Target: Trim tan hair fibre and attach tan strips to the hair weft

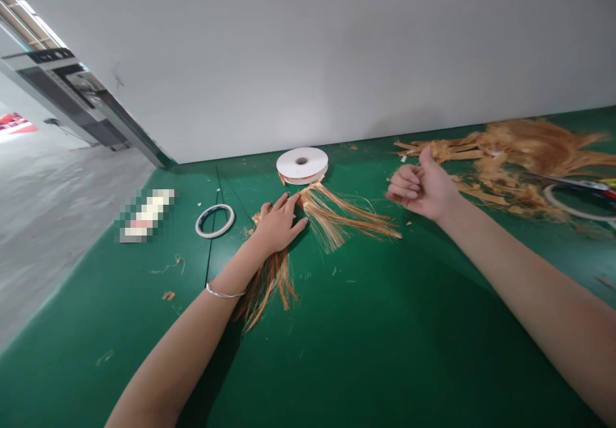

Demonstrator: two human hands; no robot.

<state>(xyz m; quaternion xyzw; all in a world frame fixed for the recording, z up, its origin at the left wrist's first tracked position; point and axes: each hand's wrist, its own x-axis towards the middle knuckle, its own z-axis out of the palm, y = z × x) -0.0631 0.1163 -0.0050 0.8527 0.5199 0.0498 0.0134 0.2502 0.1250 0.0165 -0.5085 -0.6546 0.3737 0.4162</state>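
Note:
My left hand (pixel 278 224) lies palm down with its fingers spread, pressing on a bundle of tan fibre strands. One fringe of strands (pixel 344 219) fans out to the right of the fingers; another fringe (pixel 274 280) hangs toward me below the wrist. Just behind stands a white spool of ribbon (pixel 302 165) on its side face. My right hand (pixel 421 187) is raised above the table, its fingers curled inward and its thumb pointing up. Nothing shows in it. Left of my left hand, a roll of white tape (pixel 215 221) lies over a thin dark rod (pixel 208 261).
A heap of tan fibre (pixel 534 145) with loose scraps spreads along the back right. Scissors (pixel 594 187) and another ring-shaped roll (pixel 558 203) are beside it. A blurred-out item (pixel 149 215) lies near the green table's (pixel 337 351) left edge. A white wall (pixel 337 49) bounds the back.

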